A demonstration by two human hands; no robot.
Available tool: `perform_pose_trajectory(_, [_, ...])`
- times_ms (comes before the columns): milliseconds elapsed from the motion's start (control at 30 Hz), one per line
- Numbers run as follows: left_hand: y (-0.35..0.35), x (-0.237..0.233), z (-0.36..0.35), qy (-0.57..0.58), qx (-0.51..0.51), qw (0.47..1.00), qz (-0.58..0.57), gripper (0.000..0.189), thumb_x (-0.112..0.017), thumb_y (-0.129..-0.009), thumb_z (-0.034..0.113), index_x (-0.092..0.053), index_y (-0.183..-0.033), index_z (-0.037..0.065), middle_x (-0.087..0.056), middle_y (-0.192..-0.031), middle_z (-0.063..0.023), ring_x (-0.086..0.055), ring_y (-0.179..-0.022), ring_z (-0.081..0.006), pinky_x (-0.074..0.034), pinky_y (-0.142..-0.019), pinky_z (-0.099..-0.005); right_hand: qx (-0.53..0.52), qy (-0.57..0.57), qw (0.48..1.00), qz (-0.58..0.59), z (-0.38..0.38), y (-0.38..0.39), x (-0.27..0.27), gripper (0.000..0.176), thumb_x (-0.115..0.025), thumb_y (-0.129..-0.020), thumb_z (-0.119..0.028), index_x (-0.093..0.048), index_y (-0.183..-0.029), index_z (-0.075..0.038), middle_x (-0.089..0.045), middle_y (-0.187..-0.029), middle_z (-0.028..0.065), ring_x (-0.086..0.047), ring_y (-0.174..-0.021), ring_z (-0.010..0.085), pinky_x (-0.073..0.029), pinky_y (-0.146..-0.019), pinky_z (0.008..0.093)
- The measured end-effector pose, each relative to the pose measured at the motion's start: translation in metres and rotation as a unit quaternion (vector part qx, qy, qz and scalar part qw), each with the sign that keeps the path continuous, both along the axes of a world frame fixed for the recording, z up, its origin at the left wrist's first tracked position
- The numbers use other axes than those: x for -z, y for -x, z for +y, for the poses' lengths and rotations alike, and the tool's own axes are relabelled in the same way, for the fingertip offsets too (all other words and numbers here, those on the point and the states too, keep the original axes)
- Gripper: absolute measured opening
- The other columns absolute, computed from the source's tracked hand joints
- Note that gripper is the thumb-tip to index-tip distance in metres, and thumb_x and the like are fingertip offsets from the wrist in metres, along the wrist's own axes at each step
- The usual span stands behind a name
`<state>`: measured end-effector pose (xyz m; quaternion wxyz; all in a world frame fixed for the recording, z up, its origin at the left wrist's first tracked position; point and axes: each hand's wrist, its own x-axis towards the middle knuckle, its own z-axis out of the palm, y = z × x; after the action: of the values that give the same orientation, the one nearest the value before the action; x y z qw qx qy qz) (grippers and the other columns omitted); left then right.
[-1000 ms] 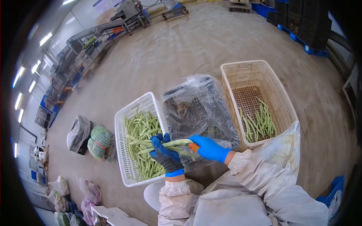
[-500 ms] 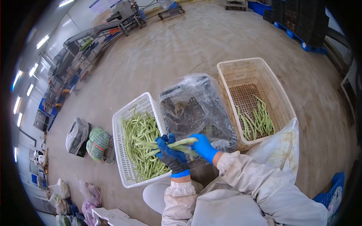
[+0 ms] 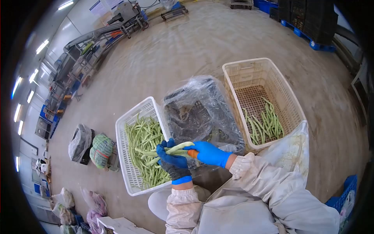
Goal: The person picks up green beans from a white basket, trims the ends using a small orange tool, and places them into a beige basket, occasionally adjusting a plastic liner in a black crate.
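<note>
My left hand (image 3: 172,160), in a dark blue glove with a grey palm, is closed round a small bunch of green beans (image 3: 180,148) above the white crate's right side. At the bunch's right end, my right hand (image 3: 209,153), in a bright blue glove, has its fingers closed on the bean ends. A small orange piece (image 3: 193,153) shows at its fingertips; I cannot make out what it is. Many loose green beans (image 3: 146,136) fill the white crate (image 3: 129,183). Several longer ones (image 3: 269,121) lie in the beige crate (image 3: 290,91) to the right.
Between the two crates stands a dark crate (image 3: 200,111) lined with clear plastic. To the left are a green netted bundle (image 3: 102,150) and a bag-lined black crate (image 3: 80,142). A conveyor machine (image 3: 101,33) stands far left, stacked dark crates (image 3: 311,19) far right.
My right hand has shifted slightly left and down along the bunch, and the orange piece has come into view. The left hand has moved slightly left, still holding the beans.
</note>
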<state>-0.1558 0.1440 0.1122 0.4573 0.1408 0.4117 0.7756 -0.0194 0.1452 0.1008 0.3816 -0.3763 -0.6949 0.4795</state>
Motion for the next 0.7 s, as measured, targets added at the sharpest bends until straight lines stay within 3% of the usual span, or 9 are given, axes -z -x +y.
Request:
perform_pose_trajectory(167, [-0.007, 0.001, -0.004, -0.005, -0.001, 1.000, 0.028, 0.043, -0.045, -0.090, 0.043, -0.049, -0.106, 0.003, -0.058, -0.096, -0.0134, -0.056, -0.088, -0.0225, -0.046, -0.079, -0.0341, 0.026, -0.046, 0.996, -0.068, -0.003, 0.006, 0.002, 0.020, -0.051, -0.085, -0.015, -0.063, -0.099, -0.005, -0.063, -0.085, 0.0211, -0.061, -0.075, 0.0375, -0.047, -0.063, 0.0446])
perform_pose_trajectory(267, [-0.015, 0.006, 0.000, 0.006, -0.027, 0.999, 0.039, 0.043, -0.046, -0.090, 0.043, -0.050, -0.105, 0.003, -0.057, -0.097, -0.0135, -0.057, -0.089, -0.0232, -0.047, -0.079, -0.0341, 0.070, -0.170, 0.952, -0.244, -0.008, 0.009, 0.004, 0.018, -0.050, -0.084, -0.012, -0.062, -0.093, -0.004, -0.063, -0.084, 0.0216, -0.061, -0.078, 0.0384, -0.048, -0.065, 0.0441])
perform_pose_trajectory(333, [-0.014, 0.006, 0.001, 0.008, -0.052, 0.998, 0.047, 0.042, -0.046, -0.090, 0.043, -0.051, -0.104, 0.003, -0.056, -0.096, -0.0134, -0.057, -0.089, -0.0235, -0.047, -0.078, -0.0342, 0.169, 0.016, 0.985, -0.025, -0.006, 0.012, 0.018, 0.017, -0.050, -0.082, -0.010, -0.062, -0.091, -0.003, -0.064, -0.083, 0.0200, -0.061, -0.079, 0.0385, -0.048, -0.069, 0.0439])
perform_pose_trajectory(433, [-0.006, -0.026, -0.003, -0.028, -0.047, 0.998, 0.020, 0.040, -0.045, -0.091, 0.041, -0.052, -0.105, 0.004, -0.057, -0.094, -0.0110, -0.057, -0.090, -0.0236, -0.048, -0.078, -0.0341, 0.201, 0.175, 0.963, 0.044, 0.035, -0.022, 0.103, 0.023, -0.050, -0.083, -0.009, -0.061, -0.103, -0.003, -0.064, -0.092, 0.0195, -0.061, -0.085, 0.0374, -0.048, -0.077, 0.0423])
perform_pose_trajectory(467, [0.002, -0.025, -0.001, -0.029, -0.049, 0.998, 0.020, 0.040, -0.045, -0.091, 0.041, -0.052, -0.105, 0.004, -0.057, -0.094, -0.0110, -0.057, -0.090, -0.0236, -0.048, -0.078, -0.0341, 0.199, 0.174, 0.963, 0.044, 0.032, -0.030, 0.093, 0.023, -0.050, -0.083, -0.009, -0.061, -0.103, -0.003, -0.064, -0.092, 0.0195, -0.061, -0.085, 0.0374, -0.048, -0.077, 0.0423])
perform_pose_trajectory(533, [0.021, -0.022, 0.004, -0.057, -0.030, 0.998, 0.026, 0.032, -0.043, -0.091, 0.037, -0.052, -0.097, 0.006, -0.060, -0.090, -0.0089, -0.058, -0.086, -0.0208, -0.047, -0.082, -0.0338, 0.243, -0.014, 0.970, 0.027, 0.020, -0.043, 0.070, 0.032, -0.049, -0.085, -0.010, -0.056, -0.116, -0.004, -0.062, -0.101, 0.0191, -0.060, -0.092, 0.0331, -0.047, -0.084, 0.0404])
perform_pose_trajectory(567, [0.022, -0.024, 0.006, -0.038, -0.048, 0.998, 0.006, 0.031, -0.043, -0.092, 0.036, -0.053, -0.096, 0.007, -0.059, -0.090, -0.0085, -0.058, -0.086, -0.0202, -0.047, -0.082, -0.0333, 0.243, -0.015, 0.970, 0.028, 0.016, -0.044, 0.060, 0.032, -0.049, -0.085, -0.010, -0.056, -0.116, -0.004, -0.062, -0.101, 0.0191, -0.060, -0.092, 0.0331, -0.047, -0.084, 0.0404])
perform_pose_trajectory(633, [0.022, -0.021, 0.009, -0.053, -0.060, 0.997, 0.021, 0.031, -0.043, -0.092, 0.036, -0.053, -0.096, 0.007, -0.059, -0.090, -0.0082, -0.058, -0.087, -0.0198, -0.047, -0.081, -0.0331, 0.041, 0.018, 0.998, 0.050, 0.007, -0.046, 0.039, 0.036, -0.049, -0.087, -0.011, -0.052, -0.123, -0.006, -0.060, -0.106, 0.0192, -0.059, -0.096, 0.0309, -0.045, -0.088, 0.0386])
perform_pose_trajectory(700, [0.021, -0.020, 0.009, -0.064, -0.072, 0.995, 0.035, 0.031, -0.043, -0.092, 0.036, -0.053, -0.095, 0.007, -0.059, -0.089, -0.0078, -0.058, -0.087, -0.0194, -0.047, -0.081, -0.0329, 0.017, 0.003, 1.000, 0.025, -0.005, -0.039, 0.017, 0.034, -0.049, -0.087, -0.012, -0.053, -0.120, -0.005, -0.061, -0.103, 0.0182, -0.060, -0.093, 0.0301, -0.046, -0.086, 0.0380])
